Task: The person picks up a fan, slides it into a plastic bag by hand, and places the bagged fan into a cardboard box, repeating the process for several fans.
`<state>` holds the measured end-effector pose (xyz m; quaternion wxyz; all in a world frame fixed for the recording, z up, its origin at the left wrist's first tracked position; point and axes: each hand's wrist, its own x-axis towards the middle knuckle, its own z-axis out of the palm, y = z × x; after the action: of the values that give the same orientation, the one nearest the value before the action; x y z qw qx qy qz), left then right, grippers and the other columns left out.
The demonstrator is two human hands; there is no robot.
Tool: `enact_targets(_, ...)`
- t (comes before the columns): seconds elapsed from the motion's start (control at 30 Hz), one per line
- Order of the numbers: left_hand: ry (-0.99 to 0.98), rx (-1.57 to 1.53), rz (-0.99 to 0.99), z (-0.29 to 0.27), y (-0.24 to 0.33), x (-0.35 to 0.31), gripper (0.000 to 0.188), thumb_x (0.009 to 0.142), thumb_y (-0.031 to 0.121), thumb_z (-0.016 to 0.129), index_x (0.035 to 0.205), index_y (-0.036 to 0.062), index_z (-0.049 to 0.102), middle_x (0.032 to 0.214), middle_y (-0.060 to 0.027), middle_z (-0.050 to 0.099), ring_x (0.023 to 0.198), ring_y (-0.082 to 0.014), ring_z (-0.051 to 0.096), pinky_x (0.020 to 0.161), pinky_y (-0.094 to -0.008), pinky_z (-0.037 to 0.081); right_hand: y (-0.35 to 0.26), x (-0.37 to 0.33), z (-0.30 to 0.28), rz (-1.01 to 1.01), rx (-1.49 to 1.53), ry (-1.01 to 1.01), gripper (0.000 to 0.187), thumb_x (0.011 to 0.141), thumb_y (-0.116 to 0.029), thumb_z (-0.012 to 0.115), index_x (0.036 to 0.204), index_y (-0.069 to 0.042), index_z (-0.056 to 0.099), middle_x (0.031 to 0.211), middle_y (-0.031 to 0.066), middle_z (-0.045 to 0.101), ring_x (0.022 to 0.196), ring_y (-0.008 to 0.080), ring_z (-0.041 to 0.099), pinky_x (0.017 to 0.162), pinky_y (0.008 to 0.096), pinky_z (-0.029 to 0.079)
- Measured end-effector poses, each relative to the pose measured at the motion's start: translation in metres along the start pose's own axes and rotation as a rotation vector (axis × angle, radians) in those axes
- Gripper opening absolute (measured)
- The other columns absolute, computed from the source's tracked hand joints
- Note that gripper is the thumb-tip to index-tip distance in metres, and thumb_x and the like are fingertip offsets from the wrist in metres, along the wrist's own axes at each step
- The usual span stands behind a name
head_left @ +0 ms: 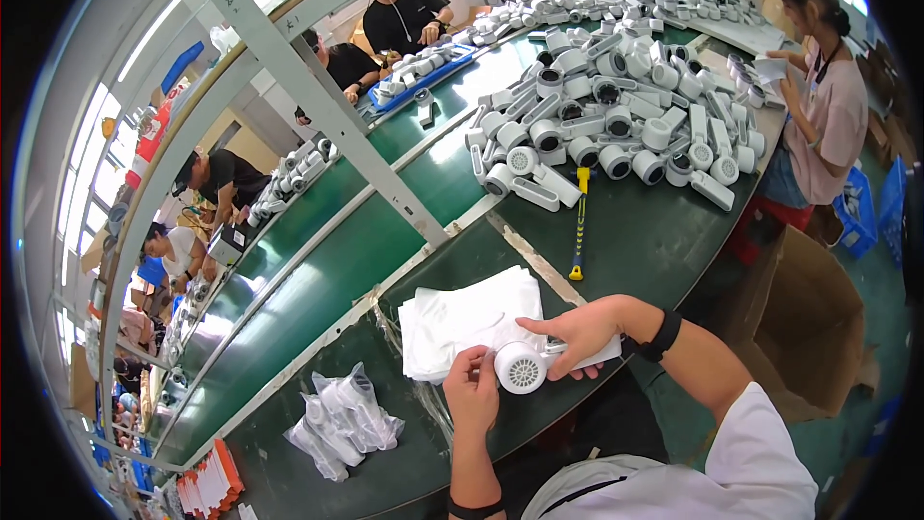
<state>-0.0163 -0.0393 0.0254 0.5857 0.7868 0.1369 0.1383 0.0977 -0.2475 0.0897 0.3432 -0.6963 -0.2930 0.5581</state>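
Observation:
A white hair dryer with a round slotted grille is held low over the near edge of the green table. My right hand wraps around its handle, with the thumb across the top. My left hand closes its fingertips on the left side of the round head. Just behind the dryer lies a stack of thin white bags or sheets, and the dryer's head overlaps its near edge. To the left, several hair dryers in clear plastic bags rest on the table.
A large pile of white and grey hair dryers covers the far table. A yellow-and-black hammer lies before it. A slanted metal post stands at the conveyor. An open cardboard box is at right. Co-workers sit around.

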Motion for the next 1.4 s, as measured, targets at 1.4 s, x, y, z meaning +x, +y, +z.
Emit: enact_targets(1.4, 0.052, 0.372, 0.589, 0.009, 0.013, -0.013, 0.013, 0.084, -0.003, 0.064, 0.096, 0.0011, 0.065, 0.092, -0.0133, 0.063, 0.079, -0.0272, 0.064, 0.069, -0.0335, 0.05, 0.007, 0.013, 0.025, 0.021, -0.038, 0.365, 0.062, 0.091, -0.033, 0.06, 0.139, -0.005, 0.031, 0.085, 0.0131, 0.067, 0.058, 0.0217, 0.067, 0.059, 0.0347, 0.054)
